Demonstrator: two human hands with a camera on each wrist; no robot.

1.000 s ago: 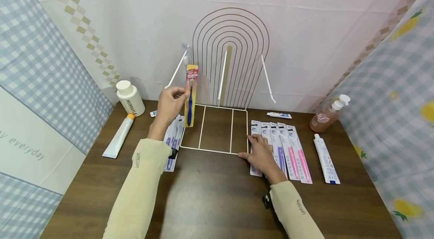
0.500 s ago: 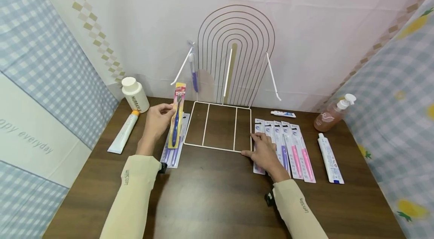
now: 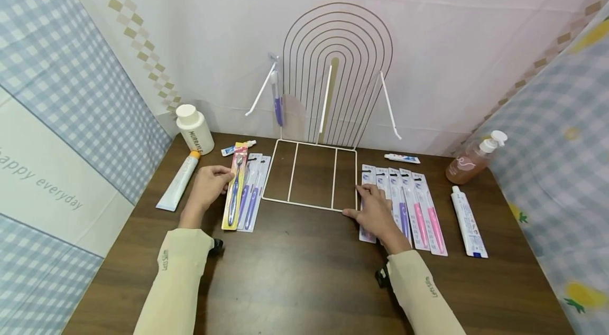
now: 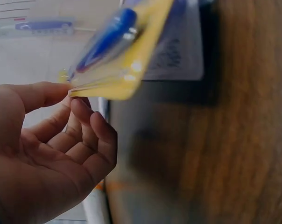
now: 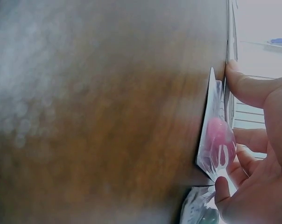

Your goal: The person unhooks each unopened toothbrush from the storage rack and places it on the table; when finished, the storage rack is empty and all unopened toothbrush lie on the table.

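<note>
My left hand [image 3: 209, 187] pinches the left edge of a packaged toothbrush [image 3: 234, 187] with yellow-and-red card and blue handle. The left wrist view shows thumb and fingertips on the edge of this toothbrush pack [image 4: 117, 51]. It is just left of, or partly over, purple packaged toothbrushes [image 3: 254, 197] on the table. A white wire display rack [image 3: 302, 203] stands in the middle, with three prongs; a purple packaged toothbrush [image 3: 278, 105] hangs at its left one. My right hand [image 3: 378, 212] rests thumb and forefinger at the rack's front right corner, partly covering packaged toothbrushes [image 3: 421, 213].
At left stand a white bottle [image 3: 195, 131] and an orange-capped tube [image 3: 179, 182]. A small toothpaste tube [image 3: 228, 150] lies behind the left packs, another small tube [image 3: 402, 158] behind the right ones. Farther right are a toothpaste tube [image 3: 468, 221] and a pump bottle [image 3: 471, 160].
My left hand has brought the yellow toothbrush pack down and left, away from the rack's left prong to the purple packs. My right hand stays at the rack corner; the head view shifts slightly.
</note>
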